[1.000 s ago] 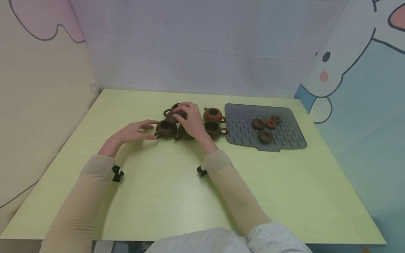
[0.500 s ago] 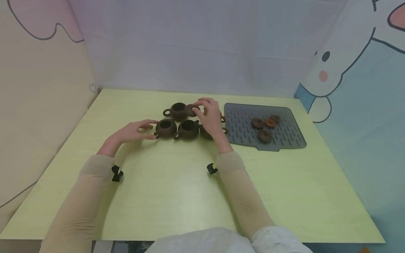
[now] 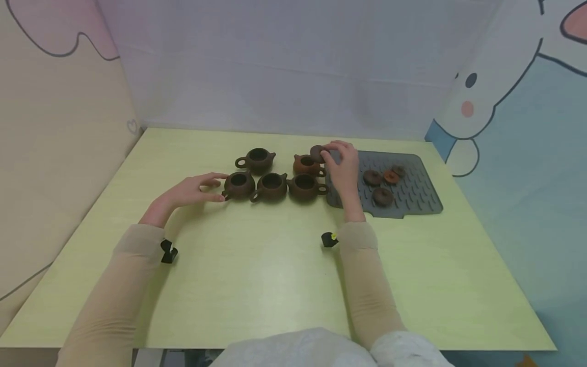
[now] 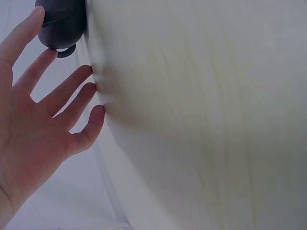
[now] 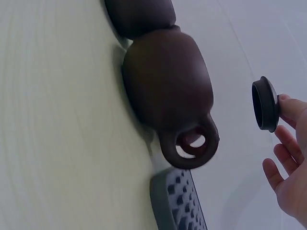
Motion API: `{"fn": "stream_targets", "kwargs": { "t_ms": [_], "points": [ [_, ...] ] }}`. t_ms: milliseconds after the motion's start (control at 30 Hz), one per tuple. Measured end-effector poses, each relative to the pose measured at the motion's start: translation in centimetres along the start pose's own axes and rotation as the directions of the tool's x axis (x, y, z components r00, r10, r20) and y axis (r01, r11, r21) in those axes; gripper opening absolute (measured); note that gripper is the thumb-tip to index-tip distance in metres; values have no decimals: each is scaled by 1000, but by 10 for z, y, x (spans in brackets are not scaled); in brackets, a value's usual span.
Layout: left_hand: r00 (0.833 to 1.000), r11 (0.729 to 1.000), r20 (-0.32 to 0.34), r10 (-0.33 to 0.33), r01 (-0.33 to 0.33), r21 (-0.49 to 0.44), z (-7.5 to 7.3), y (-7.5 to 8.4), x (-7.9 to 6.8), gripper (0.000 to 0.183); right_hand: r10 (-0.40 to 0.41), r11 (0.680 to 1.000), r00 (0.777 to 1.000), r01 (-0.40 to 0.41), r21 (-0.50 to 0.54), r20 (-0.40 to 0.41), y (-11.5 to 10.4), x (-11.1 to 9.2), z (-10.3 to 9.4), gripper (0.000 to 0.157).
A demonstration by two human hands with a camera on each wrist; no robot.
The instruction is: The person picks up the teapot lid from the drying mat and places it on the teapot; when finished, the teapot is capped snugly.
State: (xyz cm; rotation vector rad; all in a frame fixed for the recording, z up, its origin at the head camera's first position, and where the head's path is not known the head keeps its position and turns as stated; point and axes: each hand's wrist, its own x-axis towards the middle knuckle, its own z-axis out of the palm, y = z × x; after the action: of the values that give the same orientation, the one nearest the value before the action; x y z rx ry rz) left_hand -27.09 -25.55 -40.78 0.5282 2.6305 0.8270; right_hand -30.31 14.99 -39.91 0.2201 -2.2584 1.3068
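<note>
Right grip (image 3: 345,164): fingertips pinching a dark lid (image 3: 317,153) above the reddish teapot (image 3: 306,164). Left grip (image 3: 192,190): fingers relaxed, touching the nearest teapot (image 3: 239,184). Handling: keep lid level; clear neighbouring pots.

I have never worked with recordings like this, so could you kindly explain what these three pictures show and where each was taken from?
There is no machine here: a person works with two bare hands. The wide picture comes from a camera on the head; the other two come from cameras on each wrist, so they look tilted and very close. On the green table stand five small brown teapots without lids, beside a grey ribbed mat carrying four lids. The right hand pinches a dark lid above the mat's near edge. The left hand lies open, fingertips touching the leftmost teapot.
</note>
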Motion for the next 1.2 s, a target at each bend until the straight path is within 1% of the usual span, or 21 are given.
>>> {"fn": "stream_targets", "kwargs": {
  "t_ms": [133, 233, 300, 433, 567, 700, 833, 900, 967, 1033, 1200],
  "points": [
    [1000, 1000, -3, 4, -4, 8, -1, 0, 1, 75, 36, 999, 999, -36, 6, -36, 15, -2, -18, 24],
    [1000, 1000, -3, 4, -3, 12, -2, 1, 1, 74, 55, 998, 997, -56, -16, -44, 25, -4, -31, 25],
    [1000, 1000, -2, 0, 0, 9, -2, 3, 1, 75, 54, 997, 998, -56, -46, -40, 31, -6, -40, 25],
    [1000, 1000, 1, -2, 2, -3, -2, 6, -1, 75, 60, 986, 998, -58, -155, 10, 41, -11, -56, 26],
    [1000, 1000, 2, 1, -1, 0, -3, 5, -1, 75, 102, 965, 990, -74, -250, 99, 46, -15, -67, 25],
    [1000, 1000, 0, -3, 3, 1, -2, 5, -1, 75, 142, 944, 967, -69, -323, 209, 48, -17, -74, 24],
    [1000, 1000, 0, -10, 10, -9, -1, 4, -1, 75, 219, 915, 921, -78, -397, 323, 52, -19, -77, 26],
    [1000, 1000, 1, -8, 8, -12, -1, 3, -1, 75, 257, 903, 897, -89, -421, 360, 53, -21, -77, 26],
    [1000, 1000, 0, -3, 3, -11, 0, 2, -2, 75, 284, 896, 880, -102, -433, 380, 54, -21, -78, 27],
    [1000, 1000, -1, 1, -1, -12, 1, 1, -2, 75, 287, 896, 871, -97, -433, 400, 55, -21, -80, 27],
    [1000, 1000, -7, 4, -4, -4, 2, 1, -2, 74, 258, 915, 856, -68, -397, 449, 55, -16, -90, 31]
  ]
}}
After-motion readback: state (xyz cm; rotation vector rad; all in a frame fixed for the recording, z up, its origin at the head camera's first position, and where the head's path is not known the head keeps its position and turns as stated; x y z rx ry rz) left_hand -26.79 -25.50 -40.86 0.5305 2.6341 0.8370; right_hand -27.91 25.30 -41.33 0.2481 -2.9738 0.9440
